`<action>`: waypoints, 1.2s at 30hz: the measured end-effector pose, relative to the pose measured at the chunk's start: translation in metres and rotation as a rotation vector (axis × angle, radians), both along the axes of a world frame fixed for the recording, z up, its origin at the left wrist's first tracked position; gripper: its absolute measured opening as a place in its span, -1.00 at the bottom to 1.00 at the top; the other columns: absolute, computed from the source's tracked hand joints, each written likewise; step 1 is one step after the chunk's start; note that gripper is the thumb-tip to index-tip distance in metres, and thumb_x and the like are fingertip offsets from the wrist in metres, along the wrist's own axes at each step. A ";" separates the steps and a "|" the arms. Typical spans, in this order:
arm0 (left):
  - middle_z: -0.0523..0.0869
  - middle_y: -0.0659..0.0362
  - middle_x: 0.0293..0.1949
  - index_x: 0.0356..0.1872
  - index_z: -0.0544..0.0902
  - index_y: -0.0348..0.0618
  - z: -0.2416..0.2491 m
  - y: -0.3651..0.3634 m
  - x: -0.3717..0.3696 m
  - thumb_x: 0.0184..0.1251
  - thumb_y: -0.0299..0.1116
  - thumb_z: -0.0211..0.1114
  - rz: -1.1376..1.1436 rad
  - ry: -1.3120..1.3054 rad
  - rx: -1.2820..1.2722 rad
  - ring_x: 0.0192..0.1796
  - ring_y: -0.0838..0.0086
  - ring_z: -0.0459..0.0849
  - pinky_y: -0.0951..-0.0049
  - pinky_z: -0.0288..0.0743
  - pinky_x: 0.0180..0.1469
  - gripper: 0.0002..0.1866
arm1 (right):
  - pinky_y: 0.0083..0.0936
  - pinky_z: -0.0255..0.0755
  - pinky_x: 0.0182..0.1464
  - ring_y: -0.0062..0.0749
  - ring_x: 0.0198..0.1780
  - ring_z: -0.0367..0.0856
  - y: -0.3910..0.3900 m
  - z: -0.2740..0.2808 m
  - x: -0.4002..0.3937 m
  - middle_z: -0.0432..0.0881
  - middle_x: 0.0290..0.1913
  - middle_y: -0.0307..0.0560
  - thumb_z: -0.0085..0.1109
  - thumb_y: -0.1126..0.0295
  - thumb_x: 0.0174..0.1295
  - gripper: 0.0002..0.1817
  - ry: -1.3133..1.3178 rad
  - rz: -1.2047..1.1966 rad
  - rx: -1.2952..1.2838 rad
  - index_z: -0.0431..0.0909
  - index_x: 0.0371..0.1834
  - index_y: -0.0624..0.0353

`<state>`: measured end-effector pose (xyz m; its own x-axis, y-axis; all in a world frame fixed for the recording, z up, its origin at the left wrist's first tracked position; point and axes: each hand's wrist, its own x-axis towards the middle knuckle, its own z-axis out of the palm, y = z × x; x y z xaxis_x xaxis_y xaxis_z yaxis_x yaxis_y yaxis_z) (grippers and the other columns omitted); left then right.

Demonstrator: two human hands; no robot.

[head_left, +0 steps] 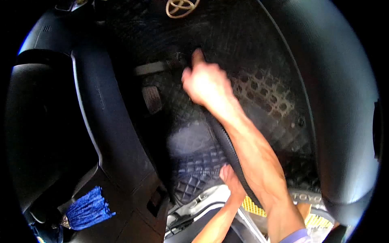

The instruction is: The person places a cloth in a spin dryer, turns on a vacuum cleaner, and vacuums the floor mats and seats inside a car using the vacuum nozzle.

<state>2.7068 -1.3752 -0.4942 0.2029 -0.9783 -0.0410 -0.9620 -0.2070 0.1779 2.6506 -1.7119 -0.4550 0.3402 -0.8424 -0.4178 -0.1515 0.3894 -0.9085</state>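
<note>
Two hands are down in the driver's footwell of a car. The right hand [204, 83] reaches far in, its fingers curled around the end of one black ribbed hose [231, 152], which runs back under the forearm toward the door sill; the index finger sticks out toward the pedals. The hose's tip is hidden behind the hand, so I cannot tell what nozzle it carries. The left hand [230, 178] sits nearer the sill, fingers flat and together, pressing on the edge of the floor mat [194, 162], just beside the hose. There is one mat, black and quilted in a diamond pattern, with a perforated heel pad [267, 95] to the right of the reaching hand. I count two pedals: a long pale one [152, 68] lying crosswise just left of the right hand, and a smaller ribbed one [152, 99] below it. One gold ring-shaped emblem [182, 7] shows at the far end of the mat. Down at the lower left hangs one blue tassel [87, 208] (well apart from both hands). One metal sill plate [306, 197] with raised letters lies by the right forearm.
</note>
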 end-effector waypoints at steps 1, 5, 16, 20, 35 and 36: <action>0.66 -0.05 -0.04 -0.04 0.69 -0.23 -0.030 -0.024 0.021 0.29 -0.12 0.28 0.018 0.020 0.035 0.17 -0.05 0.52 -0.09 0.17 0.35 -0.60 | -0.06 0.74 -0.01 0.23 0.00 0.80 -0.027 -0.044 0.032 0.76 -0.01 0.38 0.02 0.34 0.40 -0.33 0.010 -0.008 0.020 0.24 0.56 0.38; 0.66 -0.05 0.00 -0.06 0.68 -0.26 -0.010 0.011 0.000 0.31 -0.06 0.25 0.069 0.032 -0.076 0.18 -0.04 0.53 -0.09 0.18 0.35 -0.57 | 0.10 0.66 0.04 0.31 -0.04 0.78 0.050 -0.084 0.149 0.74 -0.06 0.48 -0.03 0.24 0.47 -0.22 0.153 0.052 -0.205 0.00 0.68 0.31; 0.70 -0.03 0.04 -0.06 0.71 -0.28 -0.005 0.016 0.021 0.30 -0.07 0.27 0.050 0.067 0.013 0.18 0.02 0.58 -0.03 0.19 0.41 -0.56 | 0.02 0.47 0.39 0.23 0.34 0.59 -0.009 -0.074 0.134 0.57 0.38 0.26 -0.12 0.13 0.54 -0.27 0.002 0.268 0.053 0.02 0.72 0.09; 0.67 -0.08 0.00 -0.11 0.70 -0.28 -0.006 0.022 0.023 0.28 -0.10 0.24 0.006 0.049 0.073 0.15 -0.07 0.55 -0.09 0.19 0.37 -0.59 | -0.02 0.47 0.39 0.18 0.40 0.55 -0.006 -0.062 0.112 0.48 0.45 0.28 -0.06 0.19 0.49 -0.28 0.155 0.213 -0.017 0.10 0.69 0.12; 0.67 0.06 -0.08 -0.20 0.72 -0.19 -0.008 0.012 0.015 0.39 -0.12 0.20 -0.014 -0.019 0.040 0.07 0.04 0.58 -0.04 0.25 0.30 -0.67 | 0.00 0.61 0.18 0.30 0.07 0.73 0.064 -0.041 -0.003 0.71 -0.04 0.50 0.06 0.22 0.28 -0.57 -0.044 0.244 -0.032 0.70 -0.08 0.40; 0.67 0.06 -0.08 -0.20 0.72 -0.19 -0.007 0.007 0.013 0.39 -0.12 0.20 -0.010 -0.031 0.030 0.07 0.04 0.58 -0.04 0.25 0.30 -0.67 | 0.02 0.62 0.18 0.30 0.06 0.73 0.069 -0.036 -0.006 0.71 -0.05 0.50 0.12 0.22 0.28 -0.52 -0.066 0.336 -0.054 0.64 0.13 0.37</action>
<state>2.7196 -1.3686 -0.5009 0.1949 -0.9787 -0.0643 -0.9690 -0.2023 0.1420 2.6450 -1.6429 -0.4906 0.6270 -0.6993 -0.3433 -0.2028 0.2789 -0.9387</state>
